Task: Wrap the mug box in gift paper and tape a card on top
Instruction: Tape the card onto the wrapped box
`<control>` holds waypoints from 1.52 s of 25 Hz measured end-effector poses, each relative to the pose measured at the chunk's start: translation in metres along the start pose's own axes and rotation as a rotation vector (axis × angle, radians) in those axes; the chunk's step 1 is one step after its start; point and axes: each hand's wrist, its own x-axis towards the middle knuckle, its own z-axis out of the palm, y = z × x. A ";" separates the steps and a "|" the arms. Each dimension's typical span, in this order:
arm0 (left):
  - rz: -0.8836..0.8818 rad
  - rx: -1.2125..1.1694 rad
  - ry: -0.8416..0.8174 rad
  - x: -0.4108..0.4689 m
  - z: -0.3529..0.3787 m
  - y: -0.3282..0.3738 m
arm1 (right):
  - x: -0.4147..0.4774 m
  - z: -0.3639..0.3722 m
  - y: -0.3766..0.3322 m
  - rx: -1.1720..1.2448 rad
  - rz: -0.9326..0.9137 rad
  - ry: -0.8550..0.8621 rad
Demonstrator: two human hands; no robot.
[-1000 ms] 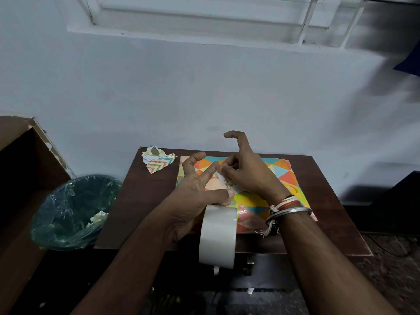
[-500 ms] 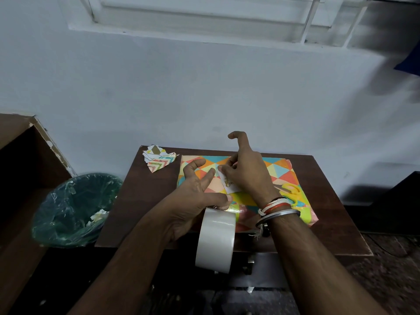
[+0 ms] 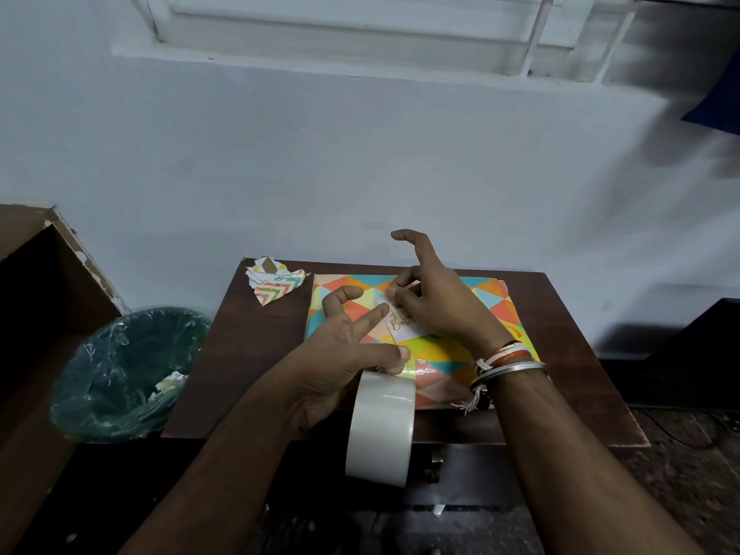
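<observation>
A box wrapped in bright triangle-patterned gift paper (image 3: 440, 366) lies on the dark brown table (image 3: 256, 350). A small white card (image 3: 402, 326) with gold lettering sits on top of it. My left hand (image 3: 344, 354) holds a roll of clear tape (image 3: 380, 426) that hangs from its lower fingers over the table's near edge, while one straight finger rests on the card's left edge. My right hand (image 3: 436, 302) pinches at the card's far end with curled fingers, its index finger raised. Whether a tape strip is between the fingers is not visible.
Scraps of patterned paper (image 3: 274, 284) lie at the table's far left corner. A green bin with a plastic liner (image 3: 128, 370) stands left of the table, beside a brown cabinet (image 3: 36, 298). A pale wall rises right behind the table.
The view has shifted slightly. My right hand moved a little toward the far end of the card, and the left hand's finger stays on the card with the roll hanging.
</observation>
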 end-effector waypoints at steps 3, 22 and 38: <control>-0.039 0.010 -0.025 0.002 0.000 0.000 | -0.002 -0.004 -0.005 -0.038 -0.034 0.003; -0.051 -0.025 0.006 -0.005 0.008 0.001 | -0.058 -0.043 0.032 -0.386 0.123 0.243; -0.068 0.000 -0.025 -0.001 -0.002 -0.008 | -0.016 -0.008 0.009 -0.360 0.090 0.120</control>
